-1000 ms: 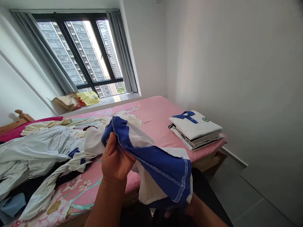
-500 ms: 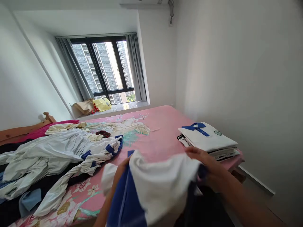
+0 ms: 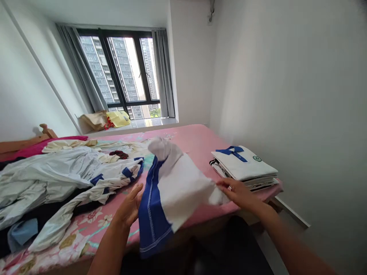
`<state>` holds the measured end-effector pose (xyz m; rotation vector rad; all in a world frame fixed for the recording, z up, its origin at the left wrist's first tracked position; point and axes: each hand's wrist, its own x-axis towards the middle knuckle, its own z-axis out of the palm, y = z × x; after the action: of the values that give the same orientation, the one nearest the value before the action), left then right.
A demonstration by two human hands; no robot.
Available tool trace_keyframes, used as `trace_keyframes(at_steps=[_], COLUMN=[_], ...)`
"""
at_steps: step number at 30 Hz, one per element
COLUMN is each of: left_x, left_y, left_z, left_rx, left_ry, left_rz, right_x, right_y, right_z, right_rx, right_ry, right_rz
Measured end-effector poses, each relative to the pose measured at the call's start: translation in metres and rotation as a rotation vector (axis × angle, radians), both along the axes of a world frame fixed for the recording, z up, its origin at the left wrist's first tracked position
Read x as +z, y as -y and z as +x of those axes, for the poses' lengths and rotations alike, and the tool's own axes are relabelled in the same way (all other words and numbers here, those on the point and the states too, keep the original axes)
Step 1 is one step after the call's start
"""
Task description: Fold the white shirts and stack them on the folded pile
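Observation:
A white shirt (image 3: 183, 183) with a broad blue panel along its left side hangs over the near edge of the bed, its upper part bunched and lifted. The fingers of my right hand (image 3: 237, 193) pinch the white cloth at its right end. Beside the blue panel, my left hand (image 3: 129, 208) is open, thumb raised and palm facing the shirt; whether its fingertips touch the cloth is hidden. To the right lies a neat stack of folded shirts (image 3: 246, 164), the top one white with a blue collar and a round green badge.
A loose heap of white, blue and dark clothes (image 3: 63, 172) covers the left of the bed. The pink flowered sheet (image 3: 195, 139) shows between heap and stack. A paper bag (image 3: 94, 120) and a yellow bag (image 3: 119, 118) sit on the windowsill. A wall rises at right.
The shirt has swung up and away from me onto the bed, spreading out more. My left hand has come off the cloth and opened; my right hand still grips it.

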<state>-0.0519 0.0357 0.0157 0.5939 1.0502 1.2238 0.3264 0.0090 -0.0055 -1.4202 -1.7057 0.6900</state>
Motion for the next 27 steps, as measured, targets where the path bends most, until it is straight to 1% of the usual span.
trace_keyframes(at_steps=[1,2,3,4,5,6,7,8,9,11,13,14,15,16,18,20,21,23,25,27], left_x=[-0.029,-0.056,-0.08,-0.1,-0.116,-0.128,-0.138,-0.144,-0.15,-0.158,-0.165,-0.169,-0.173,-0.177,-0.186,-0.193,-0.196,-0.2,-0.201,-0.199], left_y=[0.0,0.0,0.002,0.004,0.007,0.01,0.013,0.017,0.021,0.031,0.041,0.045,0.049,0.051,0.054,0.056,0.057,0.062,0.067,0.07], left_z=[-0.012,-0.023,-0.031,-0.036,-0.036,-0.03,-0.02,-0.005,0.012,0.05,0.082,0.094,0.104,0.111,0.119,0.124,0.126,0.132,0.139,0.145], left_rx=[0.101,0.215,0.325,0.408,0.461,0.477,0.448,0.378,0.274,-0.012,-0.302,-0.403,-0.472,-0.507,-0.499,-0.463,-0.45,-0.435,-0.414,-0.362], left_ry=[-0.104,-0.213,-0.325,-0.413,-0.469,-0.506,-0.539,-0.585,-0.658,-0.847,-0.997,-1.043,-1.079,-1.113,-1.18,-1.234,-1.253,-1.28,-1.298,-1.294], left_rz=[-0.065,-0.095,-0.11,-0.114,-0.108,-0.09,-0.053,0.008,0.097,0.35,0.604,0.696,0.756,0.784,0.787,0.779,0.773,0.761,0.75,0.739], right_x=[-0.025,-0.049,-0.07,-0.089,-0.105,-0.12,-0.133,-0.145,-0.155,-0.173,-0.189,-0.195,-0.2,-0.205,-0.21,-0.211,-0.209,-0.203,-0.192,-0.175], right_y=[0.003,0.008,0.014,0.021,0.029,0.037,0.044,0.051,0.057,0.067,0.071,0.071,0.07,0.067,0.061,0.054,0.052,0.051,0.053,0.058], right_z=[0.006,0.013,0.018,0.022,0.024,0.023,0.021,0.017,0.011,-0.004,-0.022,-0.03,-0.038,-0.044,-0.054,-0.058,-0.06,-0.062,-0.066,-0.071], right_rx=[0.024,0.037,0.04,0.034,0.032,0.032,0.035,0.047,0.068,0.118,0.114,0.073,0.006,-0.075,-0.223,-0.309,-0.333,-0.353,-0.313,-0.234], right_ry=[0.083,0.129,0.151,0.156,0.161,0.175,0.195,0.216,0.236,0.247,0.169,0.082,-0.043,-0.196,-0.547,-0.83,-0.917,-1.001,-1.067,-1.174], right_rz=[-0.06,-0.114,-0.164,-0.213,-0.259,-0.303,-0.345,-0.382,-0.416,-0.47,-0.519,-0.565,-0.621,-0.682,-0.77,-0.77,-0.746,-0.698,-0.656,-0.603])
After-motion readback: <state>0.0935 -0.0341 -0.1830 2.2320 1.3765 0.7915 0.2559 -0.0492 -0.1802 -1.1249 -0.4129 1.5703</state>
